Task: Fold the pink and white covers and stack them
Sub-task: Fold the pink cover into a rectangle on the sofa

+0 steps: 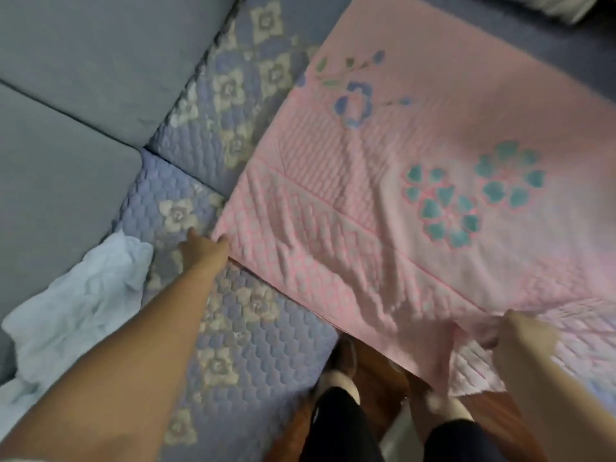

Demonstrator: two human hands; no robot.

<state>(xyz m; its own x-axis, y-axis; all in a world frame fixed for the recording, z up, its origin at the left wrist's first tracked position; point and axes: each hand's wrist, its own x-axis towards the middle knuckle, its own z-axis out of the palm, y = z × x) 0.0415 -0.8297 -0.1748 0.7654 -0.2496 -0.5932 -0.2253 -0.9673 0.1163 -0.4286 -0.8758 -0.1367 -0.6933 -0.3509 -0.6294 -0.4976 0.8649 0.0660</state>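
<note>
Fingers of the left hand (pixel 203 250) are pinching the near left corner of the pink cover (pixel 416 201), arm reaching out nearly straight and low over the quilted blue sofa pad (pixel 256 331). Blur is hiding the individual fingers, so I am judging the pinch from the way the cloth is gathering into that hand. Over on the right, the right hand (pixel 520 335) is bunching the near edge of the same cover, fingers curled into the fabric and forearm angling in from the near right corner.

The pink cover is lying spread across the sofa seat, flower side up, with its near edge hanging off the front toward the person's feet (pixel 343 358). The white cover (pixel 76 305) is sitting crumpled on the near left of the sofa, well apart from both hands.

To my eye the risk is an uneven fold: the two hands are holding at quite different depths, left far and right near, so the edge between them is running slantwise and already rippling. Lifting like that would likely bring the corners over mismatched. The overhanging part could also slide to the floor if the right hand's hold slackens, and the left hand's small corner pinch looks easy to lose.
</note>
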